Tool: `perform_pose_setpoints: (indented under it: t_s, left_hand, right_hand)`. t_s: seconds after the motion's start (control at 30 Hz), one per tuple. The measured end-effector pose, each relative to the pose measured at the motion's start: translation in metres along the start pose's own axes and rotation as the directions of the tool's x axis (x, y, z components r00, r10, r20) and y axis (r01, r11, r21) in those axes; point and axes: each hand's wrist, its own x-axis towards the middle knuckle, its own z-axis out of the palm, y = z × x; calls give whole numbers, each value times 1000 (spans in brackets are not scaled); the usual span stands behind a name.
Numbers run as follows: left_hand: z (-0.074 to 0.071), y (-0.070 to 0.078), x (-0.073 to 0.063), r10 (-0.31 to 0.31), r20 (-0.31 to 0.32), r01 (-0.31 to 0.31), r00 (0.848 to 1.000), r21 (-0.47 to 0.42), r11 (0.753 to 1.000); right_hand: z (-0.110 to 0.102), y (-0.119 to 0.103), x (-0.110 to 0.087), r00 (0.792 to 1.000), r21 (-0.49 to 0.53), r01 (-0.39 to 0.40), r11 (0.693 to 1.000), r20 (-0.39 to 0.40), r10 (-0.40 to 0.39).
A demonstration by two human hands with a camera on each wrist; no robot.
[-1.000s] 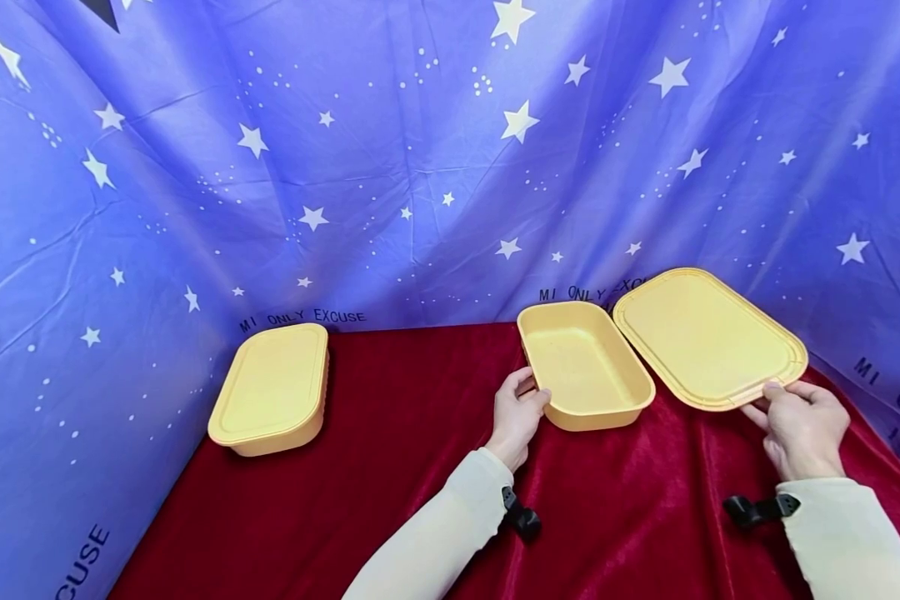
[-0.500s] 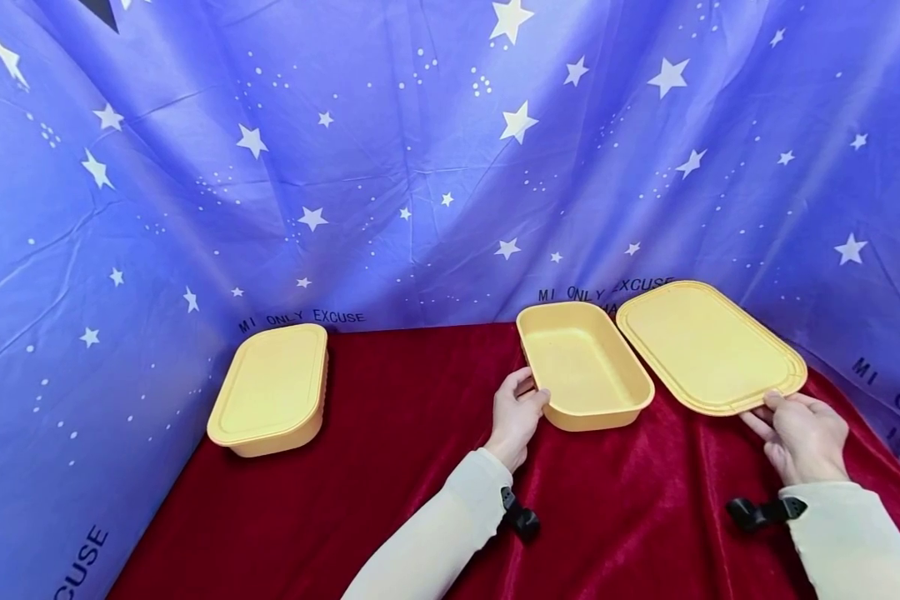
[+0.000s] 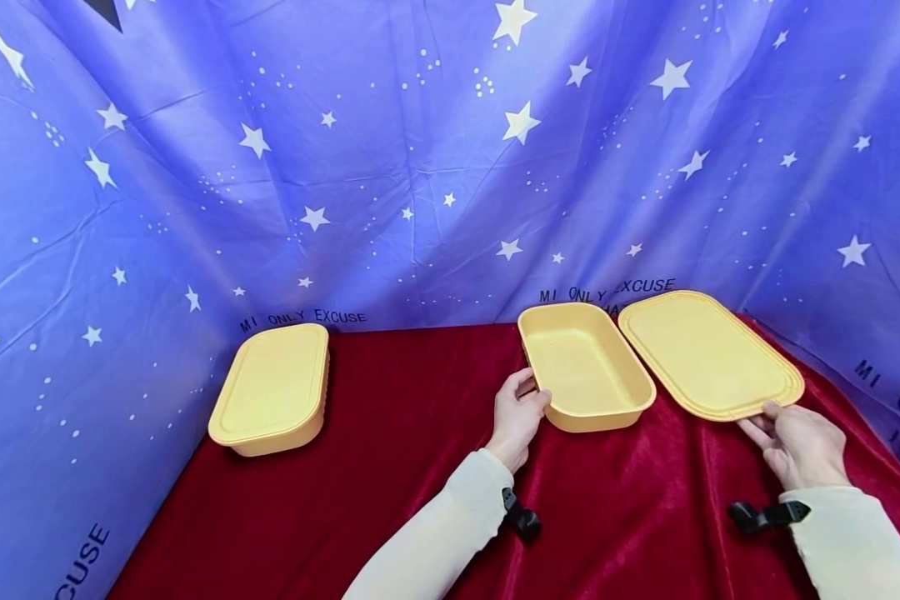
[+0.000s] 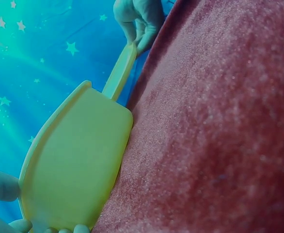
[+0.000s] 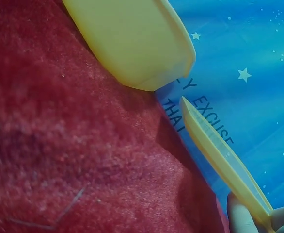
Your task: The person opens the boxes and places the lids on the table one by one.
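Note:
An uncovered yellow plastic food container [image 3: 596, 422] stands on the red cloth right of centre in the head view, with nothing in it. My left hand [image 3: 515, 417] grips its near left side, thumb at the rim and fingers against the outer wall. My right hand [image 3: 806, 443] pinches the near edge of a matching flat yellow lid [image 3: 712, 358], close beside the container's right side. Over the cloth's back edge the lid [image 5: 224, 162] stays tilted in the right wrist view, apart from the container [image 5: 132, 43]. The left wrist view shows the container's side wall [image 4: 79, 150].
Another yellow container [image 3: 270, 387], with its lid on, sits at the far left of the red cloth [image 3: 397, 433]. Behind hangs a blue curtain [image 3: 390, 167] with white stars. A black strap device [image 3: 521, 515] is on each wrist.
My right hand has lowered the lid: its far edge has dropped toward the cloth and uncovered more curtain lettering. My left hand and the container have stayed put.

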Motion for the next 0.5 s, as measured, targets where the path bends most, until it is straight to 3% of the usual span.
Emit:
perform_pose_setpoints:
  t_s: [0.3, 0.5]
  left_hand:
    - [0, 0, 0, 6, 7, -6, 1000, -3, 1000]
    - [0, -1, 0, 7, 10, -7, 1000, 1, 1000]
  right_hand:
    - [-8, 0, 5, 991, 116, -118, 986, 81, 109]
    - [-9, -1, 5, 987, 147, -155, 977, 61, 148]
